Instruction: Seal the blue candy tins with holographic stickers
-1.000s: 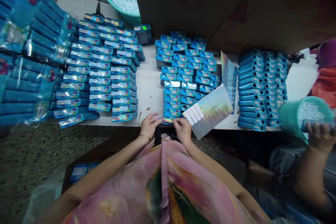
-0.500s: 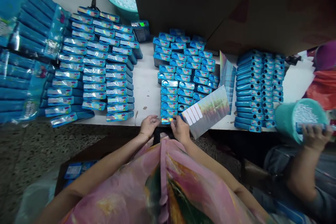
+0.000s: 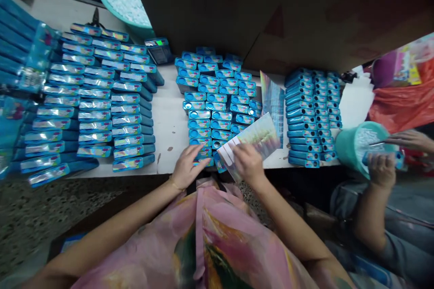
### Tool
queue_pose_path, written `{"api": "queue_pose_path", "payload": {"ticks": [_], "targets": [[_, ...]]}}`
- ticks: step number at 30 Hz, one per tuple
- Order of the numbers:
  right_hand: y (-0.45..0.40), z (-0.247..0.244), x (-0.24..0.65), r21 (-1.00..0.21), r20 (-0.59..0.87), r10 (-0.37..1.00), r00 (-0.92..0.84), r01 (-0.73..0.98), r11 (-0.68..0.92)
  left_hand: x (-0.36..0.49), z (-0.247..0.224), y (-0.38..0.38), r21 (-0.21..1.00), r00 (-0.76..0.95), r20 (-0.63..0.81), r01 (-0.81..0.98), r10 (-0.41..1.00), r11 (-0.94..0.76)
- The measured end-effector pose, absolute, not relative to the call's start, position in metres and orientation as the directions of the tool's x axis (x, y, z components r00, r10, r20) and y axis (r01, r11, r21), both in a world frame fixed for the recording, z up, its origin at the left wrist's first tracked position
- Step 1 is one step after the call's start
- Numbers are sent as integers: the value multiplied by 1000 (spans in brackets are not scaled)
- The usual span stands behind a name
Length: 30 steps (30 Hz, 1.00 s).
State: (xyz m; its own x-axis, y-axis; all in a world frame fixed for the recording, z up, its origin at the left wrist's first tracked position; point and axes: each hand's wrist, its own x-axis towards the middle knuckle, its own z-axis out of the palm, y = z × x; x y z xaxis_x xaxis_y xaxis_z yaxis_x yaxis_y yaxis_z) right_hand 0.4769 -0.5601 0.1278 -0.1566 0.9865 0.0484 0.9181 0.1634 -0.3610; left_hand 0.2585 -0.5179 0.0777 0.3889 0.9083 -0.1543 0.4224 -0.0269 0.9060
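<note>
My left hand (image 3: pixel 186 167) rests at the front of the middle group of blue boxes (image 3: pixel 200 133), thumb and fingers spread on the nearest one. To its right, my right hand (image 3: pixel 249 165) is closed with its fingertips on a shiny sticker sheet (image 3: pixel 262 137). White strips of bare backing show on that sheet beside the fingers. Whether a loose sticker is between the fingertips cannot be made out. One blue box (image 3: pixel 219 162) stands slightly askew under the sheet's left corner. The middle boxes stand close together in rows, small ends up.
More blue boxes (image 3: pixel 96 117) stand in columns at left, wrapped packs (image 3: pixel 37 54) beyond them. Another sheet (image 3: pixel 274 108) lies near right-hand boxes with round holes (image 3: pixel 307 119). A co-worker's hand (image 3: pixel 382 170) holds a box by a teal bucket (image 3: pixel 347 149). Cardboard (image 3: pixel 237 13) rises behind.
My right hand has moved from the nearest box to the sticker sheet. My left hand has opened over the front box. The co-worker's second hand has appeared at the bucket with a scoop-like tool.
</note>
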Motion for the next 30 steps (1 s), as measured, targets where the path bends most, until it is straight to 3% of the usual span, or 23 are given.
{"api": "queue_pose_path", "payload": {"ticks": [2,6,11,14,17,21,25,27,30], "targets": [[-542,133,509,-316,125,985,-121,936,155,295,81,-503,919,429,-160,394,889,-24],[-510,112,542,-186,14,939,-343,922,340,353,68,-483,920,448,-347,331,824,208],[-503,75,555,-208,34,898,-439,875,436,370,58,-479,903,344,-428,189,836,385],[-508,80,561,-241,103,907,-409,874,422,369,58,-477,903,331,-429,147,841,403],[-514,115,561,-239,116,912,-393,880,410,368,54,-469,919,282,-361,269,889,288],[-526,186,550,-266,52,950,-308,913,310,369,53,-457,913,311,-239,396,920,103],[-525,219,532,-406,-25,989,-148,905,125,355,73,-459,948,292,-112,317,950,15],[-520,211,522,-490,-76,996,-56,872,12,338,88,-467,980,324,-125,190,938,65],[-514,184,504,-653,-176,984,10,747,-125,304,105,-484,946,476,-264,-41,839,321]]}}
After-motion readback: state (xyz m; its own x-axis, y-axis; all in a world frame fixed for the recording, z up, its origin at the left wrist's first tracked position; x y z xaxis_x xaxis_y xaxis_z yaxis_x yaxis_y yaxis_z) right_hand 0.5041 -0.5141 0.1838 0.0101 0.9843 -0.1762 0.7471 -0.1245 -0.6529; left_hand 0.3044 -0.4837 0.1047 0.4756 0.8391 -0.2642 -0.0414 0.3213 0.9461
